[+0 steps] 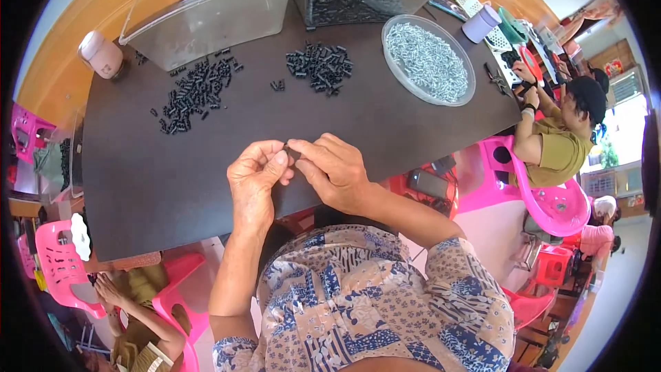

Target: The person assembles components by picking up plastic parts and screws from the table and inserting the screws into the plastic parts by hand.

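Observation:
Both hands meet over the near part of the dark table (pixel 248 117). My left hand (pixel 258 179) pinches a small dark part (pixel 287 147) between thumb and fingers. From the other side my right hand (pixel 334 171) is closed on the same part, which the fingers mostly cover. Beyond them lies a pile of small black ribbed plastic pieces (pixel 320 67), with a few loose ones (pixel 277 85) beside it. A wider pile of similar black pieces (pixel 196 95) spreads to the left. At the right stands a round clear tub (pixel 467 93) full of small silvery metal pieces (pixel 425 60).
Along the back stand a clear plastic bin (pixel 213 24) and another bin (pixel 365 3) holding black pieces. A pink cup (pixel 102 55) is at the far left, a lilac cup (pixel 481 24) at the far right. Co-workers sit on the right (pixel 561 138) and lower left (pixel 138 310).

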The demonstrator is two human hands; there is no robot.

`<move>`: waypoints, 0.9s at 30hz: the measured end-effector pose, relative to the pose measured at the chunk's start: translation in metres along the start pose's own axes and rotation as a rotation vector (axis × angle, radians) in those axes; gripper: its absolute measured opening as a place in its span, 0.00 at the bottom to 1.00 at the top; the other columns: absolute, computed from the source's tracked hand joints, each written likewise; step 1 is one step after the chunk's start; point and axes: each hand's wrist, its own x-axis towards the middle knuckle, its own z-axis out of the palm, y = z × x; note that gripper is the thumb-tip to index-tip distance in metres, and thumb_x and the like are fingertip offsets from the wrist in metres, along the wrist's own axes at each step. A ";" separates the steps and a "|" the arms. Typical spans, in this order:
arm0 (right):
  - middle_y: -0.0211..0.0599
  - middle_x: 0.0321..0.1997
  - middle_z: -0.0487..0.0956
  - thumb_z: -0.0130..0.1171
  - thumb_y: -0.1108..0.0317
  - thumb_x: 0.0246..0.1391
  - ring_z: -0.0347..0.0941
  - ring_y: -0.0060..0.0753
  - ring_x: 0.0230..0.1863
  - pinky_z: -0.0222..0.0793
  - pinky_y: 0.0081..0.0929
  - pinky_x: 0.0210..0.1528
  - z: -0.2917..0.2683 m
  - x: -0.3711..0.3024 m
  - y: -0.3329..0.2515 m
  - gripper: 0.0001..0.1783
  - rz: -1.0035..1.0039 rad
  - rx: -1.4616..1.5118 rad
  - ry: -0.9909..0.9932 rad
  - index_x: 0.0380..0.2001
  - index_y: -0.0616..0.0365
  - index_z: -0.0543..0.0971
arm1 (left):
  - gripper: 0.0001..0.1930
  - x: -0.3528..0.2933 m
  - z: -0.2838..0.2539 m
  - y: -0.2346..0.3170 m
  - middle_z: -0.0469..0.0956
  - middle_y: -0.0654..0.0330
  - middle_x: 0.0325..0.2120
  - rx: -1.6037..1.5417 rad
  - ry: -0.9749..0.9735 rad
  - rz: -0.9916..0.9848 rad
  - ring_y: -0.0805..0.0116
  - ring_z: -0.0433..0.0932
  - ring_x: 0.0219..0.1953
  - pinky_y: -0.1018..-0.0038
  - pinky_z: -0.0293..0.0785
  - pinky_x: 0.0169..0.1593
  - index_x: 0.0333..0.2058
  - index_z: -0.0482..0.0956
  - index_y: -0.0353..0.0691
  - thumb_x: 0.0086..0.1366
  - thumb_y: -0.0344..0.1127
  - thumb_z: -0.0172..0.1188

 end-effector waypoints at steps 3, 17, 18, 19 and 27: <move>0.40 0.24 0.75 0.59 0.81 0.40 0.70 0.38 0.23 0.65 0.29 0.25 -0.024 0.003 0.013 0.12 -0.005 -0.122 -0.020 0.33 0.64 0.76 | 0.05 -0.001 0.001 0.000 0.76 0.60 0.24 0.055 0.030 -0.013 0.77 0.71 0.21 0.83 0.68 0.26 0.33 0.76 0.33 0.57 0.24 0.59; 0.47 0.24 0.78 0.54 0.70 0.41 0.75 0.50 0.30 0.69 0.43 0.33 -0.153 0.039 0.161 0.06 0.349 -0.632 -0.110 0.21 0.56 0.80 | 0.05 0.000 -0.001 -0.003 0.76 0.60 0.21 0.191 0.023 0.014 0.76 0.69 0.19 0.82 0.66 0.23 0.31 0.76 0.33 0.56 0.26 0.61; 0.47 0.24 0.78 0.54 0.70 0.41 0.75 0.50 0.30 0.69 0.43 0.33 -0.151 0.041 0.168 0.06 0.348 -0.628 -0.109 0.21 0.56 0.80 | 0.05 0.000 0.000 -0.003 0.76 0.60 0.21 0.194 0.025 0.016 0.76 0.69 0.19 0.82 0.66 0.23 0.31 0.76 0.33 0.56 0.26 0.61; 0.48 0.23 0.77 0.54 0.70 0.40 0.75 0.51 0.30 0.69 0.43 0.32 -0.149 0.043 0.174 0.06 0.334 -0.663 -0.157 0.20 0.56 0.80 | 0.05 0.001 0.000 -0.003 0.76 0.59 0.21 0.193 0.023 0.014 0.75 0.70 0.19 0.82 0.66 0.23 0.31 0.76 0.33 0.56 0.26 0.61; 0.51 0.21 0.76 0.53 0.69 0.38 0.75 0.54 0.27 0.69 0.46 0.31 -0.141 0.053 0.194 0.07 0.389 -0.774 -0.344 0.17 0.58 0.79 | 0.06 0.002 0.000 -0.004 0.76 0.59 0.22 0.173 0.020 0.008 0.75 0.71 0.19 0.81 0.66 0.23 0.31 0.77 0.34 0.55 0.26 0.62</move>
